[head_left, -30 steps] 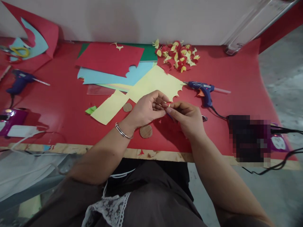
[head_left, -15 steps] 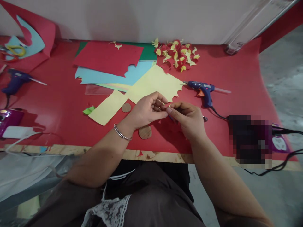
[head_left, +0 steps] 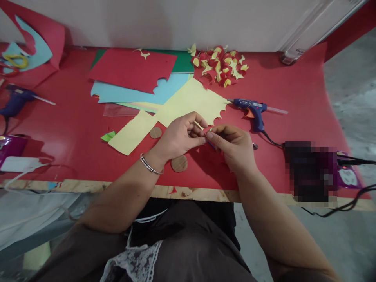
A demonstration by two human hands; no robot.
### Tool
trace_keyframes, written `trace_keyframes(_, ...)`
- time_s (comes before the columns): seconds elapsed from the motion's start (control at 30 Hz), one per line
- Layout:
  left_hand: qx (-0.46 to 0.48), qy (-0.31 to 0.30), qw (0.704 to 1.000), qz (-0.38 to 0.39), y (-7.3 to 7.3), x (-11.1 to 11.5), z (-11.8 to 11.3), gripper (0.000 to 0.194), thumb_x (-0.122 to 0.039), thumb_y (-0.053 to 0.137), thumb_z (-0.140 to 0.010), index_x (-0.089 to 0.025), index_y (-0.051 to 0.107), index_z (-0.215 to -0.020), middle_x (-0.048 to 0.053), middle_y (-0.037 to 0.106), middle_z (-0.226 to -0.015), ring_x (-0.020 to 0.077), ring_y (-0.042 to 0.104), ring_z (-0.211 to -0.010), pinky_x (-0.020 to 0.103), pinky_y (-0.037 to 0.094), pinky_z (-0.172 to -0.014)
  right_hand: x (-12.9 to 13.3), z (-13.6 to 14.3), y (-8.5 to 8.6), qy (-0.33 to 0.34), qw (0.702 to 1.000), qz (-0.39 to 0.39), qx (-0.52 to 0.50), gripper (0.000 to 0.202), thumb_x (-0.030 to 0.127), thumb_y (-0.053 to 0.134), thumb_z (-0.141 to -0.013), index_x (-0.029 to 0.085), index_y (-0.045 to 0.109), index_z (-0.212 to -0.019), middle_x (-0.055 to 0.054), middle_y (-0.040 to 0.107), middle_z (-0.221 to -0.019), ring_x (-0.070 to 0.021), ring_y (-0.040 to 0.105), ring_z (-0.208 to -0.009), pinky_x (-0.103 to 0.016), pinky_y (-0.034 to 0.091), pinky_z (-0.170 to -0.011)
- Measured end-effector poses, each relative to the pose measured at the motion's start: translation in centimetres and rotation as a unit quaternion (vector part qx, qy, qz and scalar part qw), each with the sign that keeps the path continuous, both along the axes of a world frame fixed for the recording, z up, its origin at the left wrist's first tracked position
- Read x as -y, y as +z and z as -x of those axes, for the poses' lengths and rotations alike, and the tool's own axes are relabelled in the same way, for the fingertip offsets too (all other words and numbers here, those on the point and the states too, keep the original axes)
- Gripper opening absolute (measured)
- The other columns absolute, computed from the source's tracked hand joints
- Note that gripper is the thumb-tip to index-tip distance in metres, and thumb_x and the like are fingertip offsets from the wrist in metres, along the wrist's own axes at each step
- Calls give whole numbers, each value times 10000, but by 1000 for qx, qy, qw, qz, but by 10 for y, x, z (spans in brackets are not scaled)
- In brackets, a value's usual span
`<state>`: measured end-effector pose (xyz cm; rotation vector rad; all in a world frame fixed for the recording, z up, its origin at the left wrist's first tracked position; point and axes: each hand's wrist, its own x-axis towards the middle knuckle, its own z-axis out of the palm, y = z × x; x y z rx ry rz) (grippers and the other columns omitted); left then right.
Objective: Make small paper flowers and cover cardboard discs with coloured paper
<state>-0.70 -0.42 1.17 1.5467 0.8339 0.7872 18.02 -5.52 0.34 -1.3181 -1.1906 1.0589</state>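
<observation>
Above the front part of the red-covered table, my two hands meet at a small red and yellow paper piece [head_left: 208, 130]. My right hand [head_left: 233, 147] pinches it between thumb and index finger. The fingers of my left hand [head_left: 185, 135] are curled, and its thumb and fingertips close on the piece's left side; the index finger arches above it. Much of the piece is hidden by fingertips. Close to my left wrist lie a larger brown disc [head_left: 179, 163] and a smaller brown disc [head_left: 155, 132]. A cut-edged yellow sheet [head_left: 188, 100] spreads just beyond my hands.
A blue glue gun [head_left: 252, 107] lies to the right, its cord running to a pixelated dark object. Red and yellow paper bits [head_left: 220, 64] are heaped at the back. Leftward are a red sheet [head_left: 132, 70], another glue gun [head_left: 17, 100] and yellow-handled scissors [head_left: 16, 60].
My fingers have shifted slightly around the paper piece, with the left index finger a little more raised. The whole view has moved slightly; the table items stay in place.
</observation>
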Motion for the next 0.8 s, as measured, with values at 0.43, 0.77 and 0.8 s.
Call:
trace_keyframes(0.43,1,-1,1000,10,2,2,-1,267,-158,799,-799,-205,640,-1008,6,733,-818,141,728,-793,270,580,-743,1,0,0,-1,1000,4,-9,413,600,939,-746,222,785,-811,2,693,-713,-119,526,-565,-285,439,-518)
trace_keyframes(0.77,28,97,995,-11,-5,-10,3,222,-178,831,-817,-192,673,-973,7,740,-797,152,736,-789,310,587,-773,3,-16,-5,-50,982,-45,178,229,437,804,-891,219,765,-834,-3,686,-726,-156,552,-631,-313,434,-626)
trace_keyframes(0.8,31,110,993,-11,-6,-11,3,224,-173,832,-813,-191,676,-974,6,740,-803,151,735,-793,311,586,-775,4,-19,-6,-48,973,-46,221,211,415,784,-901,218,759,-828,-11,699,-741,-169,579,-653,-319,445,-647)
